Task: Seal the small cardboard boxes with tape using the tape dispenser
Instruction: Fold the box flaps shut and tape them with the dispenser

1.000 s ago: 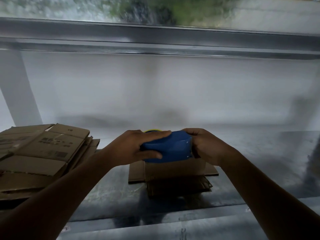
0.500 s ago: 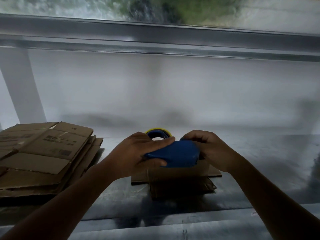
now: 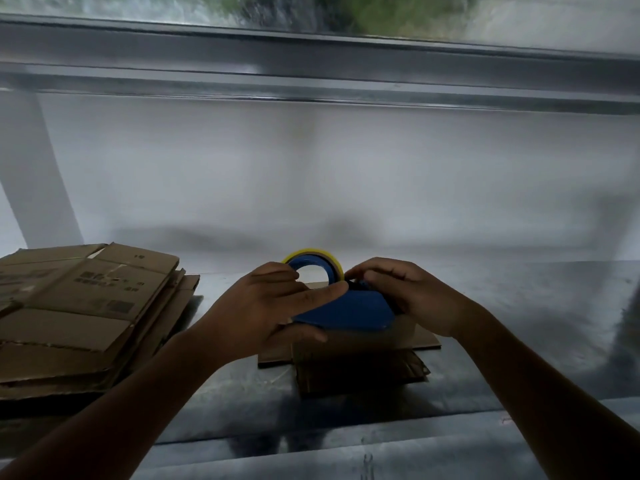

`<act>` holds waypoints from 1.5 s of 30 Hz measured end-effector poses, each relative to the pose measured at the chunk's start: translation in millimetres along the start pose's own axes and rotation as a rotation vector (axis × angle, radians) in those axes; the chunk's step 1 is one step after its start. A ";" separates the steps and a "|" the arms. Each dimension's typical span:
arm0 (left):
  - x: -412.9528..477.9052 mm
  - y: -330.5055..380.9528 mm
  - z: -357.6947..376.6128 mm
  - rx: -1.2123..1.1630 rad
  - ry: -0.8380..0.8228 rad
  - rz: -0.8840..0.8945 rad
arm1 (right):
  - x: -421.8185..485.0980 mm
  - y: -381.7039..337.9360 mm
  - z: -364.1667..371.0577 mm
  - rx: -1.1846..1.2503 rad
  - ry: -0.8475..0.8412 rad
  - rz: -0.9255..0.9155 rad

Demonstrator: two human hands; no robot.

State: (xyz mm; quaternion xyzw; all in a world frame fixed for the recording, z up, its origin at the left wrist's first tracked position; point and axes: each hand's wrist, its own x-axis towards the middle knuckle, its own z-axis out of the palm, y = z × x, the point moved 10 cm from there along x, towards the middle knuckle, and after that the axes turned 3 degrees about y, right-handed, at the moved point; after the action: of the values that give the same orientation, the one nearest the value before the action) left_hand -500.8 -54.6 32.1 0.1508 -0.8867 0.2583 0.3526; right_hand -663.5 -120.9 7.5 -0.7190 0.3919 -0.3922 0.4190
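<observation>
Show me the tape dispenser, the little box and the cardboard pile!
tape dispenser (image 3: 346, 311): head view, on its blue side.
little box (image 3: 367, 342): head view, on its front wall.
cardboard pile (image 3: 79, 306): head view, on the top sheet.

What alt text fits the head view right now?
The left hand and right hand hold a blue dispenser over a small box on a metal table. A stack of flat cardboard lies to the left.
</observation>
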 end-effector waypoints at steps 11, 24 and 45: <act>2.8 -16.7 -1.2 -0.254 0.052 -0.229 | 6.7 3.9 -2.1 0.028 0.013 0.123; 4.8 13.0 -7.4 0.003 0.021 -0.096 | -6.9 3.8 -9.6 -0.027 -0.001 0.009; 0.9 17.4 -5.7 0.060 0.034 -0.052 | -2.2 11.4 -14.5 0.057 0.014 0.197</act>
State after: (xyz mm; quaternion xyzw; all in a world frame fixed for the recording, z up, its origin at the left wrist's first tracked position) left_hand -506.2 -37.1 30.1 0.1798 -0.8681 0.2783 0.3696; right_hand -679.9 -127.1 1.6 -0.6620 0.4525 -0.3651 0.4730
